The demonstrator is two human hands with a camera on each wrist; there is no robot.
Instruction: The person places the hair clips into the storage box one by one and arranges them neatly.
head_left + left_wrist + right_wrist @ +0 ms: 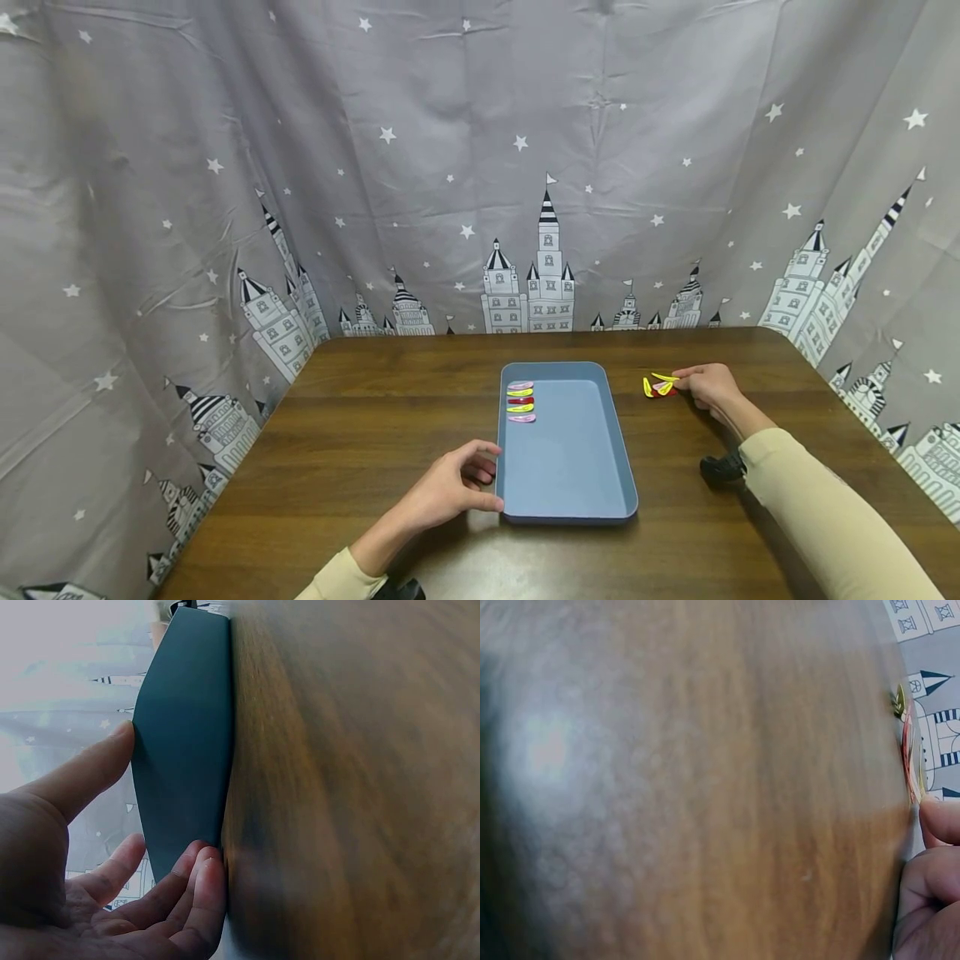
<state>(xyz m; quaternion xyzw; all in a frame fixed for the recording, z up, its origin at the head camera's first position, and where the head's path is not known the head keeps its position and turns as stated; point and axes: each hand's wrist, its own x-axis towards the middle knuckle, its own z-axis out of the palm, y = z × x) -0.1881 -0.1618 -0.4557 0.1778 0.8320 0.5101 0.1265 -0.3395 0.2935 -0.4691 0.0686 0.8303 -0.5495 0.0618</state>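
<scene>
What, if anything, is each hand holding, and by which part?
The right hand pinches a slim yellow hair clip by its right end. The left hand touches the left side of the rectangular blue-grey tray without gripping it.

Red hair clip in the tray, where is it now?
In the head view, the red hair clip lies inside the tray, near its left edge, between two yellow clips.

A curtained-off table space, room type unclear: a grey castle-print curtain (450, 125) fills the upper frame, a wood-grain worktop (390, 392) the lower middle.
</scene>
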